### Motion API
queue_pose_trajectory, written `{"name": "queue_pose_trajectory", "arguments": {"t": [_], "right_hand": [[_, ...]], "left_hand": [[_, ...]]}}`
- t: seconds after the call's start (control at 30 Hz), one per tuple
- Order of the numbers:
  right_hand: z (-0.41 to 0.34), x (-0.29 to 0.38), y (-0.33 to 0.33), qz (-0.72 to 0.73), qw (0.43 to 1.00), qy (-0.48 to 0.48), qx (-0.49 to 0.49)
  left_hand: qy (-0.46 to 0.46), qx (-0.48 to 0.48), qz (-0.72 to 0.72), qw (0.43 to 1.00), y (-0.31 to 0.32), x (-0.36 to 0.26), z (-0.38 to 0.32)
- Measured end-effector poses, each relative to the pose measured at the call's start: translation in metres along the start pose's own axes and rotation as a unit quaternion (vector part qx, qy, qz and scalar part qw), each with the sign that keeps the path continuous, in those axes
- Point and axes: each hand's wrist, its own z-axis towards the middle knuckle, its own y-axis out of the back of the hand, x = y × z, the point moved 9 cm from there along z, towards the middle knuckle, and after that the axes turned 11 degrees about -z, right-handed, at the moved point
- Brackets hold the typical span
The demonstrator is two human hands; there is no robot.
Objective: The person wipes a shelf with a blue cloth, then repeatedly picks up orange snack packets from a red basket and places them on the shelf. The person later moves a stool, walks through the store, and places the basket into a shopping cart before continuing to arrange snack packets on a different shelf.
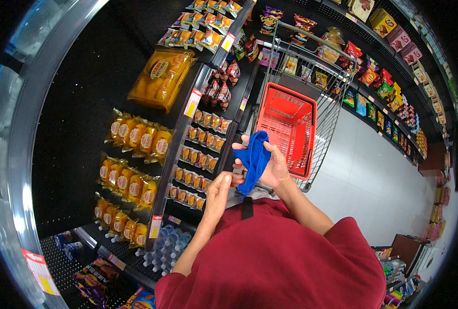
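Note:
A folded blue cloth (256, 160) lies bunched across the palm and fingers of my right hand (277, 166), which grips it in front of my body. Close by on the left, my left hand (219, 193) has its fingers bent at the cloth's lower edge. Whether those fingers pinch the cloth or only touch it is hard to see. Just beyond both hands is a red plastic shopping basket (271, 104), set in a metal shopping cart (327, 127). Nothing shows inside the basket.
On the left, a dark shelf unit (97, 89) bears rows of wrapped cakes (134, 137) and a large yellow bag of pastries (161, 79). Bottled water (165, 247) stands lower down. Bagged snacks (368, 73) line shelves across the aisle. Pale floor tiles (362, 166) run right of the cart.

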Motion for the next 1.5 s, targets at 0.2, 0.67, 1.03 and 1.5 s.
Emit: {"name": "queue_pose_trajectory", "arguments": {"t": [0.2,0.67,1.03,1.5], "right_hand": [[0.012,-0.016,-0.014,0.015,0.997,0.01,0.069],[0.026,-0.028,0.007,-0.015,0.998,-0.002,0.059],[0.031,-0.023,-0.004,-0.357,0.933,0.002,0.048],[0.04,-0.012,0.039,-0.499,0.866,-0.024,0.025]], "left_hand": [[-0.032,-0.073,0.058,0.995,0.007,-0.018,0.001],[-0.11,-0.206,0.1,0.967,0.039,-0.066,-0.003],[-0.192,-0.172,0.355,0.899,0.017,-0.113,-0.001],[-0.125,-0.182,0.313,0.924,0.045,-0.105,0.014]]}}
